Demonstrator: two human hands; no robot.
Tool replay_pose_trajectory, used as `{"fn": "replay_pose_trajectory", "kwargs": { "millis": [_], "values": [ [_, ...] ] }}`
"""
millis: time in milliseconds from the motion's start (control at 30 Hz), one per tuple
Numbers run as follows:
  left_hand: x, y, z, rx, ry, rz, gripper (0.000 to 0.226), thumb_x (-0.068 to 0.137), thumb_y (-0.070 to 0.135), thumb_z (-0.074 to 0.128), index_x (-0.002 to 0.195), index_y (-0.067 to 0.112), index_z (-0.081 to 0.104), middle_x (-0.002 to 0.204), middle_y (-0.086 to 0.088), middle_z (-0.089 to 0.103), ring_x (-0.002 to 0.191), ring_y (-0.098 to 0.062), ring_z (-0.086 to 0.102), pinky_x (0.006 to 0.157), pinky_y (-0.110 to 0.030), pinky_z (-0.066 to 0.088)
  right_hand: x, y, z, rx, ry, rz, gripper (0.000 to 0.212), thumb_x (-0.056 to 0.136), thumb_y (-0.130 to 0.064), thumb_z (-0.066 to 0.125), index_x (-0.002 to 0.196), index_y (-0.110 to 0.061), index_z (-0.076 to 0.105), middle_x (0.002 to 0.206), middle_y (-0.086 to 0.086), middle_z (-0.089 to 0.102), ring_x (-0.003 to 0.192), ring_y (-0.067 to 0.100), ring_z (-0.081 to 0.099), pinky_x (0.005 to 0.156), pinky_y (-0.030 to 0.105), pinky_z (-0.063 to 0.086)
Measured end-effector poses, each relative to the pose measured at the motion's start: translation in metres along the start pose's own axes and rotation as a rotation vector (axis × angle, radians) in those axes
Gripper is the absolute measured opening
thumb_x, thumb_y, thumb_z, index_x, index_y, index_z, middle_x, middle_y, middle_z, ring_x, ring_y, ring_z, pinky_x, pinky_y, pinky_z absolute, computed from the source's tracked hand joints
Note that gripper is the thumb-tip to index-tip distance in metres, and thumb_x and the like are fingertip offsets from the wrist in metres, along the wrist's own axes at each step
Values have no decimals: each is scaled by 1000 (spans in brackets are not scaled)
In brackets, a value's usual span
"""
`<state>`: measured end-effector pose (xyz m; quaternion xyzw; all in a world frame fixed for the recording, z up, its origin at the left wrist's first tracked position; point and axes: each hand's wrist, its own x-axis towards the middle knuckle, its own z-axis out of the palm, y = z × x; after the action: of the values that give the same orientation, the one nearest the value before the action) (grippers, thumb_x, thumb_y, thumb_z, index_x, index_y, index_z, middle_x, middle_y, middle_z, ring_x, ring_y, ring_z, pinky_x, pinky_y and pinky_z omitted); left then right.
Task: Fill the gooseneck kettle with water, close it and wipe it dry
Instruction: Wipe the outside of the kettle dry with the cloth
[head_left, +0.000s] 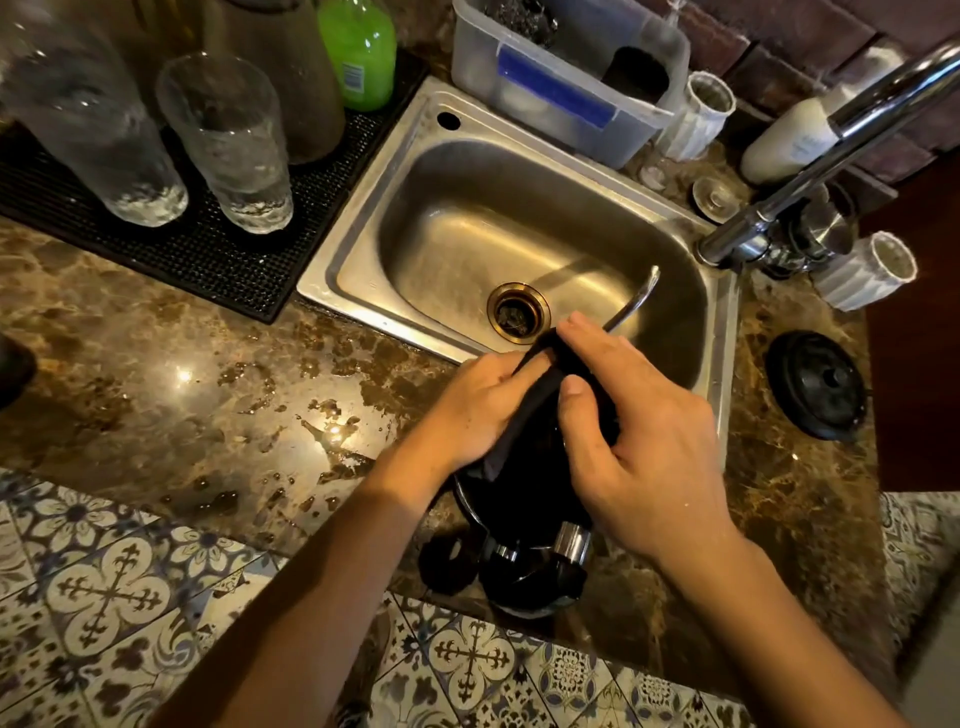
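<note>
Black cloth (540, 400) is bunched over the gooseneck kettle (524, 525), which sits on the marble bench (156, 374) at the sink's (363, 208) six o'clock edge, spout (636, 301) poking out over the basin. Left hand (483, 405) is curled tight on the cloth; right hand (644, 447) is clamped over cloth and kettle top. Risk, I'd say: the bench is puddled at nine o'clock, so a hard rub could skid the kettle or tip it and slop water from the spout. Whether it's full, I can't tell. Two upturned glasses (228, 140) at eleven o'clock look empty; the basin is drained.
</note>
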<state>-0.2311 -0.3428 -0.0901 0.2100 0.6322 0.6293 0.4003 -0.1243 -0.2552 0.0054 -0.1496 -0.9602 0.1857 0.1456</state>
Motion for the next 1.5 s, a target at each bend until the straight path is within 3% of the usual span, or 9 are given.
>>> {"fn": "replay_pose_trajectory", "kwargs": {
  "millis": [100, 233, 433, 633, 800, 1000, 1133, 1400, 1500],
  "values": [
    [-31, -16, 12, -49, 151, -40, 28, 103, 45, 44, 123, 38, 63, 120, 6, 71, 105, 9, 64, 96, -26, 50, 0, 0, 0, 8, 5, 5, 43, 96, -24, 47, 135, -14, 62, 137, 1, 64, 128, 8, 57, 103, 38, 50],
    [-92, -48, 40, -33, 145, 68, 70, 87, 75, 44, 149, 67, 13, 169, 24, 7, 156, -11, 17, 123, -56, 26, -1, 0, -1, 40, 17, -11, 45, 97, -26, 43, 135, -11, 62, 136, 3, 64, 131, 5, 53, 109, 33, 44],
    [-49, -21, 32, 213, 262, 262, 58, 101, 60, 21, 148, 37, 44, 155, 4, 49, 147, -15, 41, 119, -53, 33, 0, -1, -2, 96, 15, 8, 47, 97, -27, 42, 137, -8, 59, 138, 5, 63, 130, 3, 50, 110, 27, 39],
    [8, 13, -1, 95, -110, 49, 42, 93, 61, 41, 83, 36, 73, 86, -1, 73, 83, -18, 67, 92, -61, 49, 0, 0, -2, 50, -59, 92, 60, 96, -34, 49, 152, -15, 39, 140, 3, 61, 122, 16, 61, 99, 17, 40],
    [-16, -17, 9, -15, 87, 54, 33, 90, 62, 42, 116, 65, 62, 127, 13, 69, 126, -8, 61, 113, -46, 43, -1, 1, -3, 39, -72, 108, 57, 96, -33, 50, 150, -18, 41, 128, 1, 68, 102, 17, 69, 84, 15, 43],
    [-96, -64, 45, 68, 181, 68, 79, 84, 85, 35, 148, 68, -6, 166, 32, -11, 157, -4, 0, 127, -48, 13, -1, -1, -1, 38, -36, 88, 53, 99, -36, 44, 147, -13, 45, 139, 0, 62, 112, 10, 67, 92, 5, 39],
    [-79, -51, 40, 231, 236, 288, 66, 95, 74, 25, 155, 54, 10, 170, 14, 12, 157, -15, 16, 124, -57, 21, -2, -2, -4, 108, -76, 112, 58, 101, -41, 34, 152, -14, 38, 144, 1, 58, 128, 9, 57, 101, 9, 39],
    [3, 13, 9, 87, 52, 125, 39, 99, 44, 46, 69, 29, 64, 59, 21, 64, 58, 5, 56, 60, -24, 41, -2, -3, -4, 121, -75, 156, 60, 99, -46, 40, 153, -21, 36, 149, 2, 53, 136, 16, 51, 108, 41, 46],
    [34, 18, 3, -89, 90, -161, 46, 93, 53, 63, 64, 19, 73, 56, 14, 68, 66, -10, 64, 71, -31, 48, -1, -5, -7, 129, -123, 173, 59, 100, -44, 40, 153, -18, 37, 151, 3, 51, 138, 16, 49, 110, 43, 43]
  ]
}}
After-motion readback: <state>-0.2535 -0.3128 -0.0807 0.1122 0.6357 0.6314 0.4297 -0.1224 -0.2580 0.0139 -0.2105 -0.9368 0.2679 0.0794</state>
